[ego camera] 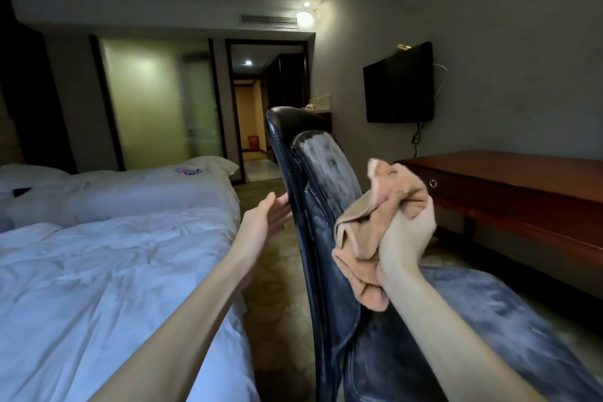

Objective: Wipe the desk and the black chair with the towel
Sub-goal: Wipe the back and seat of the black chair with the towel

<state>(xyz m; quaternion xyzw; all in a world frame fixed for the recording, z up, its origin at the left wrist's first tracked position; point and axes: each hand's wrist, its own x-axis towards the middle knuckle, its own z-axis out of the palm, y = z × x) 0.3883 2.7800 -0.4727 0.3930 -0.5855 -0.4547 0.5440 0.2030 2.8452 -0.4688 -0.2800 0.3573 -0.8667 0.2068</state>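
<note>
- The right hand (pixel 406 232) is closed around a bunched tan towel (pixel 375 225), fingers curled tight on the middle of the wad, loose ends spilling above and below the fist.
- The towel sits just in front of the chair (pixel 323 206) back, on its padded side; I cannot tell whether cloth touches leather yet.
- The left hand (pixel 266 217) is spread flat, fingers wide and holding nothing, its fingertips at the rear edge of the chair back as if to brace it.
- The towel looks soft, light and floppy; gripped as a wad it should press well, though the dangling ends may drag.
- The chair's padding shows a pale, dusty film on back and seat, so it likely needs firm strokes. The leather looks smooth and slick, and the back may tip or swivel when pushed, so steadying that rear edge makes sense.
- The desk (pixel 522 179) stands to the right against the wall, well apart from both hands.
</note>
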